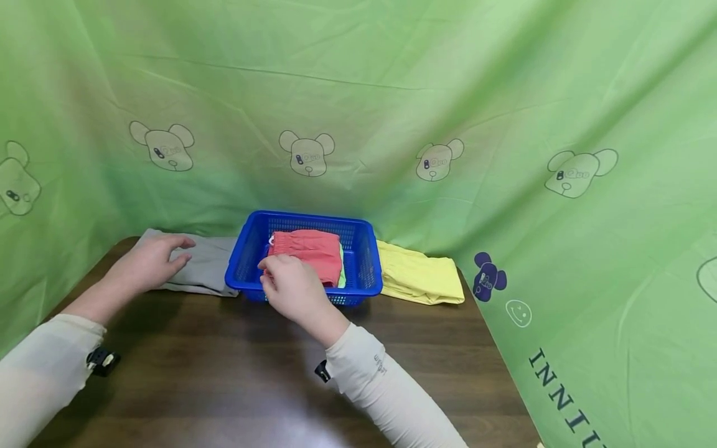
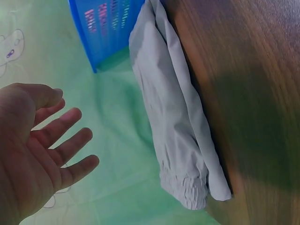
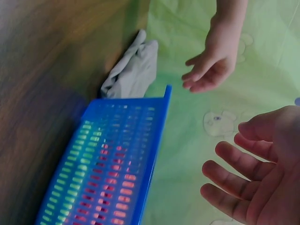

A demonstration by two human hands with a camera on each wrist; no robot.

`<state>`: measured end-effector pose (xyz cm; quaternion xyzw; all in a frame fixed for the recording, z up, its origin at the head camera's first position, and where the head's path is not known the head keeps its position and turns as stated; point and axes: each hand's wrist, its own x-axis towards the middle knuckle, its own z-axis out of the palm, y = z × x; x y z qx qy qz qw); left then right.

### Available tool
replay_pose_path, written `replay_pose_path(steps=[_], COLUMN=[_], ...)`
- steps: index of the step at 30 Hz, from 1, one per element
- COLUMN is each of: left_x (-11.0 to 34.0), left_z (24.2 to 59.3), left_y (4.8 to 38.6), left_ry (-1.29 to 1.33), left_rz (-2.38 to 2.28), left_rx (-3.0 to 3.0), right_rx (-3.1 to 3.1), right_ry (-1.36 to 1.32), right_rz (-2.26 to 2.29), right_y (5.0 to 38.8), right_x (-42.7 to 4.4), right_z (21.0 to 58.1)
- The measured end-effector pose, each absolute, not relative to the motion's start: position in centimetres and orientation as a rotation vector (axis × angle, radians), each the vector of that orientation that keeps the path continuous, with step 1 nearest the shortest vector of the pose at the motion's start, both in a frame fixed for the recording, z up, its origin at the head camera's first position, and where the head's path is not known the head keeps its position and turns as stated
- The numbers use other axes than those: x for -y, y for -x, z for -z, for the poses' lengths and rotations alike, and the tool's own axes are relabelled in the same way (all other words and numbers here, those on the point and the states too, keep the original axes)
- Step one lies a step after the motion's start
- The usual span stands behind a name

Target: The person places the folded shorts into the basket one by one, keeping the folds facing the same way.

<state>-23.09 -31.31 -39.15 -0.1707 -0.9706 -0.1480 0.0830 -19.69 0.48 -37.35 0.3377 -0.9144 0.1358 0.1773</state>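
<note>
My left hand (image 1: 154, 261) hovers above folded grey pants (image 1: 210, 264) with an elastic hem, which lie left of a blue plastic basket (image 1: 374, 274). Its fingers are loosely bent and hold nothing, as the left wrist view of the hand (image 2: 37, 145) confirms. Over the basket's near rim hangs my right hand (image 1: 294, 286), relaxed, with nothing in its fingers; the right wrist view shows the hand (image 3: 255, 168) apart from the basket (image 3: 159, 126). Inside the basket lies a folded coral-red garment (image 1: 313, 249) with a gathered waistband. A bright green garment (image 1: 342, 274) peeks out beside it.
Right of the basket, folded yellow clothing (image 1: 422, 274) lies near the edge of the brown wooden table (image 1: 235, 386). A green curtain (image 1: 364, 74) printed with bear heads encloses the back and sides.
</note>
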Motion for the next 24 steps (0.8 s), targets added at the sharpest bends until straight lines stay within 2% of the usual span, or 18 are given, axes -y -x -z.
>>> replay_pose_path(steps=[8,24], left_x=[32.2,33.9], left_z=[40.1,43.3], left_y=[24.5,27.3], left_ry=[0.495,0.253], left_rz=[0.352,0.362], left_rx=[2.908,2.988], right_rx=[2.587,2.601], right_ry=[-1.046,-1.110], right_rz=[-0.364,-0.281], right_y=[18.2,17.0], right_x=[1.2,3.6], right_z=[37.5,39.8])
